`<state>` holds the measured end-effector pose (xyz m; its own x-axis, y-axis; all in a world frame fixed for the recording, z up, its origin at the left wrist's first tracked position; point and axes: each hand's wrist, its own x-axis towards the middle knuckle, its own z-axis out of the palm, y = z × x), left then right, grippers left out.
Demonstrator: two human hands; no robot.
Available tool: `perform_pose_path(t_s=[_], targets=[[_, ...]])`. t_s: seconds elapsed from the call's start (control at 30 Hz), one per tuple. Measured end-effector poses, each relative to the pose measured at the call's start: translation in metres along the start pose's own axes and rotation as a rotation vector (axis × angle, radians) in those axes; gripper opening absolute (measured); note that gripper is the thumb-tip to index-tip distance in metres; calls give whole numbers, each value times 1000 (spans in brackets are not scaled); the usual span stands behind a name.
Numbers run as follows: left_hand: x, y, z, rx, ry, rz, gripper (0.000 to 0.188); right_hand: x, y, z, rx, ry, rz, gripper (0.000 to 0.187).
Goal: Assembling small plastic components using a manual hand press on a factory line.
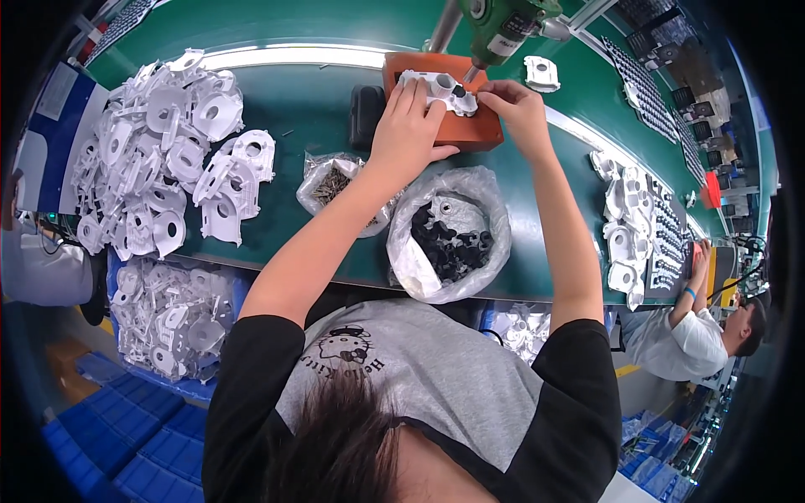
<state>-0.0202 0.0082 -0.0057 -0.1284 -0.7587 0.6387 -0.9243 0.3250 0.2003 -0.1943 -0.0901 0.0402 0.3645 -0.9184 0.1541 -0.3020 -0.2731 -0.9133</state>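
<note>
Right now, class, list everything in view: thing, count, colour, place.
Workbench: one, green, centre
Heaped parts: many, white, left
Housing: one, white, on block
Block: one, orange, beneath housing
Tool head: one, green, top
Case: one, black, beside block
Bagged screws: many, metallic, central
Bagged parts: many, black, near edge
Lone part: one, white, upper right
Spread parts: several, white, right
Bins: several, blue, lower left
Distant items: many, dark, rightmost
People: two, light clothing, edges
Left hand: one, bare, on housing
Right hand: one, bare, beside housing
</note>
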Motion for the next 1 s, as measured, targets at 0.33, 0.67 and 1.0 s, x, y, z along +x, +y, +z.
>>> perform_pose_path(t_s=[0.33, 0.67, 1.0], targets=[[1, 1, 0, -35, 25, -6, 65, 17, 13, 17, 46, 22, -57, 15], [1, 1, 1, -50, 28, -10, 65, 22, 20, 22, 73, 58, -49, 10], [0, 0, 1, -8, 8, -24, 66, 7, 3, 21, 2, 17, -12, 15]])
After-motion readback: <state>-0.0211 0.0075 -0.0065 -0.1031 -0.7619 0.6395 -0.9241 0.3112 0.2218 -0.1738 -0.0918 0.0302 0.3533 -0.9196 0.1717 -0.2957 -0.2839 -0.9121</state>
